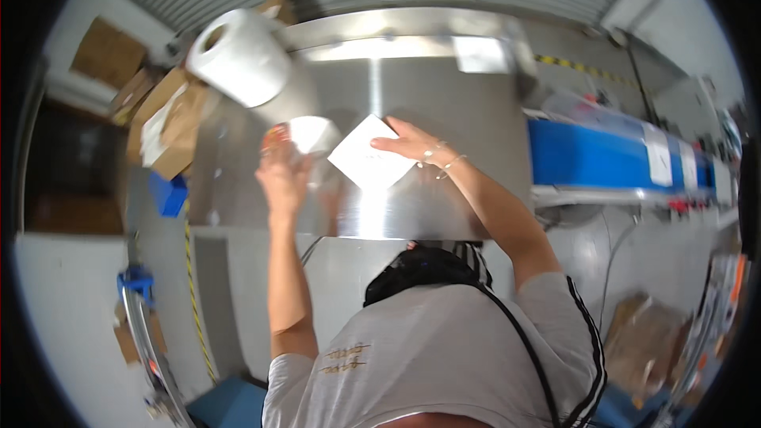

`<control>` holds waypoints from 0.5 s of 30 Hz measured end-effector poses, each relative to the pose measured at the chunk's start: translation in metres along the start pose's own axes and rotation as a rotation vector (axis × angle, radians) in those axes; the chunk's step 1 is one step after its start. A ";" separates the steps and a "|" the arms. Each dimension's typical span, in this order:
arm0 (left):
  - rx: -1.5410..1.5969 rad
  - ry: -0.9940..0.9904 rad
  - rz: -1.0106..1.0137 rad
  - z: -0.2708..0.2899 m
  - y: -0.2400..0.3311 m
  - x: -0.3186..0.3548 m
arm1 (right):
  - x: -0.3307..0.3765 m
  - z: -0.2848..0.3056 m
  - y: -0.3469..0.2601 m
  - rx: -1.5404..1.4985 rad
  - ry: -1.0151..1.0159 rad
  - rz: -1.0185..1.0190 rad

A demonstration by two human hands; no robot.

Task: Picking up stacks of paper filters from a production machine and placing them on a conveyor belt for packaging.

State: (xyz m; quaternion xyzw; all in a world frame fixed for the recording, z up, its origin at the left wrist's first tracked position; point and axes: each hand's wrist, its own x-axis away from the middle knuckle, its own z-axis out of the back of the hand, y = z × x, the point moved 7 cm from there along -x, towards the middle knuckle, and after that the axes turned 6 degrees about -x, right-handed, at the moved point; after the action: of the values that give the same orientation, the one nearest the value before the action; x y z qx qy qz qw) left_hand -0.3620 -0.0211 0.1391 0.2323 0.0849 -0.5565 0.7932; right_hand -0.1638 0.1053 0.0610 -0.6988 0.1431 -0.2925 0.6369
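My right hand (408, 145) grips a flat white square piece (367, 160), which looks like a card or thin box. The thumb lies on top of it and the fingers reach round its far right edge. Left of it, my left hand (283, 174) is closed at a small red and orange thing (275, 139), too blurred for me to name. Beside those fingers is a bright white piece (314, 134), whose kind I cannot make out. Both hands are over the steel table (444, 198).
A large white roll (252, 62) stands at the table's far left. Open cardboard boxes (170, 131) and a blue bin (168, 193) are off the left edge. A white sheet (481, 55) lies at the far right corner. A blue conveyor belt (590, 156) runs right of the table.
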 end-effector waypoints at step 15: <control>0.468 -0.272 -0.068 -0.026 0.241 0.090 | 0.305 0.357 0.122 0.567 1.101 -0.304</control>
State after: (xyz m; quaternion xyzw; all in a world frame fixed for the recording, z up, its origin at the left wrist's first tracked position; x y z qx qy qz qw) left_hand -0.1039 -0.0191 0.1467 0.3293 -0.1454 -0.6133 0.7031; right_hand 0.3085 0.2008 0.0055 -0.2628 0.2657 -0.7225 0.5817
